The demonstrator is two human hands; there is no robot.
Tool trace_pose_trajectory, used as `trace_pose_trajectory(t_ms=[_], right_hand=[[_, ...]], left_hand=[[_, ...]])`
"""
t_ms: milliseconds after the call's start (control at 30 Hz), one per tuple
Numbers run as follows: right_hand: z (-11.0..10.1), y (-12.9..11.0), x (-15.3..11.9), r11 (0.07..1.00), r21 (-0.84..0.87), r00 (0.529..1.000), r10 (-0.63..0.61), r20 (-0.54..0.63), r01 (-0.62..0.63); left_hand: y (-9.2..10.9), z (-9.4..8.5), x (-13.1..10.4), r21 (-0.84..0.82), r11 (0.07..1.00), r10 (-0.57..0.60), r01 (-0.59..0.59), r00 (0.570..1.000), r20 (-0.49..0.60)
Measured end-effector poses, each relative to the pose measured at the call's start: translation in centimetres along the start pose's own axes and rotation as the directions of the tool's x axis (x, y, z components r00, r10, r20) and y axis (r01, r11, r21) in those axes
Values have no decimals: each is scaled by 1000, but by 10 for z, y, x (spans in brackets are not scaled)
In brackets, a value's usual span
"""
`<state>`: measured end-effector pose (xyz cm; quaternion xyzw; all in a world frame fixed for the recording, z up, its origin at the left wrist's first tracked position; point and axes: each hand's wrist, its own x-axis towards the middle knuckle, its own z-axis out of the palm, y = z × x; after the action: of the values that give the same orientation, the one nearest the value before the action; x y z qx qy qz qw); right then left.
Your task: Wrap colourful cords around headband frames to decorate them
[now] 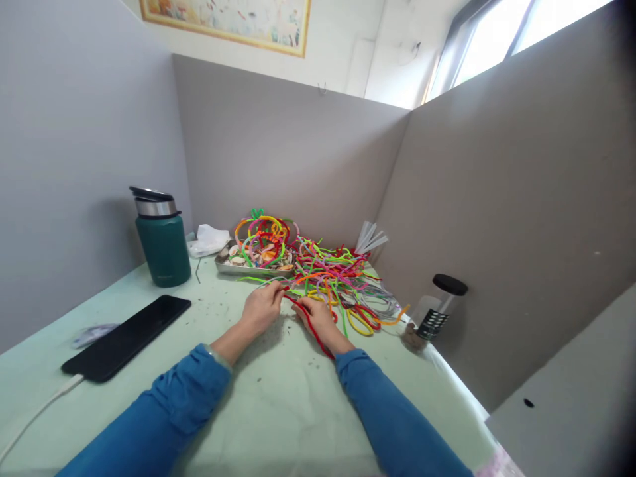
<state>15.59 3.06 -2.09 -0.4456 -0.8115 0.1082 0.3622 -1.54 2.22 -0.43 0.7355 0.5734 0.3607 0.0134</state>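
A red pipe cleaner (311,323) runs between my two hands, and its long end trails over my right hand toward the wrist. The fingers of my left hand (263,308) pinch it near one end. My right hand (318,318) is closed on it a little to the right. Just beyond my hands lies a tangled heap of coloured pipe cleaners (342,268). Left of that heap stands a metal tray (248,270), with shell-like pieces and bent pipe-cleaner rings in it.
A green flask (163,248) stands at the left, its lid tipped up. Nearer me lies a black phone (126,339) on a white cable (42,411). A clear jar with a black lid (437,311) is at the right edge. Grey partitions (293,146) enclose the table.
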Motion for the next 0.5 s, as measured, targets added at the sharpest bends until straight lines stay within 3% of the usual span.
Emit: trace_pose_trajectory(t_ms=[133,300,500], right_hand=[[-2,-3,-3,991,133,1000,-21,20,18],[-2,-7,-3,932,345,994,101,43,-109],[1,0,4,860,468,972,237,-11,-204]], left_hand=[[0,0,0,-28,1000,6,-6,1000,-11],[1,0,-2,-62,998,25,-25,1000,-1],[4,0,-3,-93,990,115,-110,992,46]])
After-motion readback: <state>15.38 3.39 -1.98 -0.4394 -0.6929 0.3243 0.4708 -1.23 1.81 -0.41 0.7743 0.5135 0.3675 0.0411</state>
